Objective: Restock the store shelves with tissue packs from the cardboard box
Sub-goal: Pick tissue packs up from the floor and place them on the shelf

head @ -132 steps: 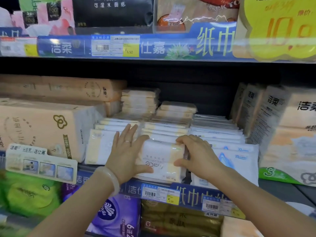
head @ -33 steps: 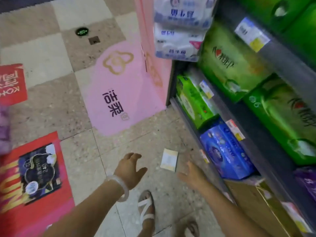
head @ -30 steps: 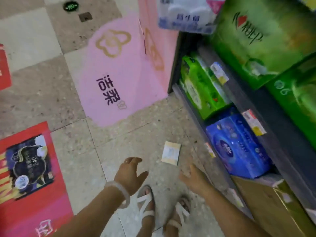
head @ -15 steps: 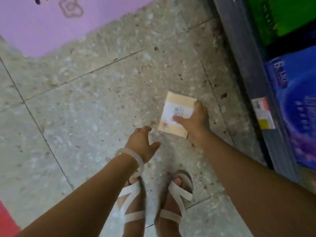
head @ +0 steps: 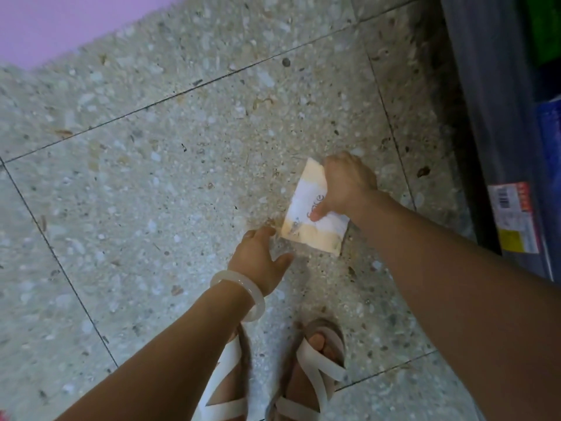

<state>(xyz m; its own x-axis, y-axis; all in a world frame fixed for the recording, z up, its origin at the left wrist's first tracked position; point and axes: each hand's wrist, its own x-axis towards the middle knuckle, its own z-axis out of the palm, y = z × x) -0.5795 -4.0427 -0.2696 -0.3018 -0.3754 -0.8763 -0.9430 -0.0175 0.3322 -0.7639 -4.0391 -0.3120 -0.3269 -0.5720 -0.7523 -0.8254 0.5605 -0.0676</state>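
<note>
Now | right grip (head: 346,186) pinches tissue pack (head: 306,220) (thumb on top) | left grip (head: 258,256) spread, empty

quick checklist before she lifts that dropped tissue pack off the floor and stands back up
1. Right hand grips the tissue pack, thumb on top: ok.
2. Pack clear of the floor: cannot tell.
3. Left hand free, fingers relaxed beside the pack: ok.
4. Wrapper intact: cannot tell, partly covered.
5. Sandals clear of the pack: ok.
6. Shelf edge clear of the right arm: ok.
</note>
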